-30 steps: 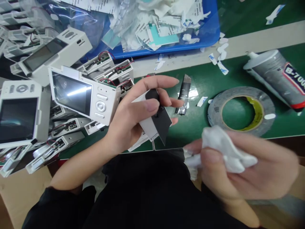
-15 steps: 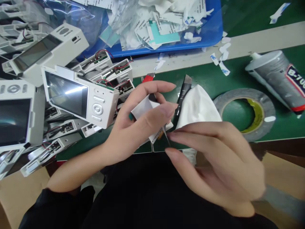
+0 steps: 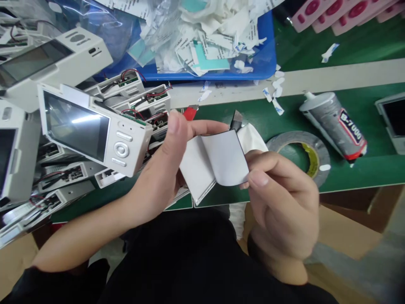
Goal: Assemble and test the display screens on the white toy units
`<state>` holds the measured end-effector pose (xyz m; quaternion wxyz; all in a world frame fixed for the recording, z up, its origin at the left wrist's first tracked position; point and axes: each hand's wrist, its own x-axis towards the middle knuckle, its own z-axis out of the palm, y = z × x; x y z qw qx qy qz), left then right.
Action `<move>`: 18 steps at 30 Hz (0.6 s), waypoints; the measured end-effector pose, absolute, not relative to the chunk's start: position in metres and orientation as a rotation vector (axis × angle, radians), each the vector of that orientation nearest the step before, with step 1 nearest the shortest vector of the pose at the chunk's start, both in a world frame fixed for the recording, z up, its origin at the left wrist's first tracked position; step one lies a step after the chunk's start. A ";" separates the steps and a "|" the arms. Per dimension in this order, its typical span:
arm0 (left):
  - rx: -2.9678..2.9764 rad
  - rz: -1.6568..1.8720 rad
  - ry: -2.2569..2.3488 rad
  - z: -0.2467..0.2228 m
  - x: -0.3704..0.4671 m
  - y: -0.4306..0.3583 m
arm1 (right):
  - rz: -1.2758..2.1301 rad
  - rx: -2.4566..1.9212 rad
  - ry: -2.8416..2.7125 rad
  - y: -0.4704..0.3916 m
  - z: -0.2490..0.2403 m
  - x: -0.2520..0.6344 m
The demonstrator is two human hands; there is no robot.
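My left hand (image 3: 158,177) holds a small flat white panel (image 3: 196,171) at its left side, fingers behind it and thumb raised off its face. My right hand (image 3: 281,194) pinches, between thumb and fingers, the right corner of a thin pale sheet with a dark edge (image 3: 227,158). This sheet curls up and away from the panel, and the two still meet along the sheet's left side. Just behind lie a black cutter knife (image 3: 236,120), mostly hidden, and a white cloth (image 3: 251,137), partly covered by the sheet and my right hand.
Several white camera bodies (image 3: 133,147) with screens and open housings crowd the left. A blue tray (image 3: 267,67) of peeled liners stands behind. To the right are a grey tape roll (image 3: 321,152), a B-7000 glue tube (image 3: 335,124) and pink casings (image 3: 341,17) farther back.
The thin sheet has lifted from the panel and its pale face now shows. My right hand has closed on its corner, and my left thumb has moved up off the panel. The view has shifted right.
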<state>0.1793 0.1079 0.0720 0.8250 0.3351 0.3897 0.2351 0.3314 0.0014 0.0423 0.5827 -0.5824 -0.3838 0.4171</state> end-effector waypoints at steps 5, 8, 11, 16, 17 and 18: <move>0.605 0.503 0.794 0.075 0.180 0.110 | 1.017 -1.334 -0.828 0.004 0.040 0.332; 0.605 0.493 0.796 0.076 0.181 0.111 | 1.035 -1.328 -0.820 0.004 0.040 0.332; 0.642 0.474 0.820 0.075 0.180 0.112 | 1.038 -1.322 -0.827 0.004 0.040 0.332; 0.770 0.492 0.784 0.070 0.174 0.109 | 0.979 -1.359 -0.949 0.000 0.042 0.330; 0.798 0.499 0.789 0.070 0.173 0.109 | 0.960 -1.370 -0.990 -0.001 0.042 0.329; 0.825 0.498 0.804 0.070 0.172 0.109 | 0.943 -1.379 -1.029 -0.001 0.043 0.328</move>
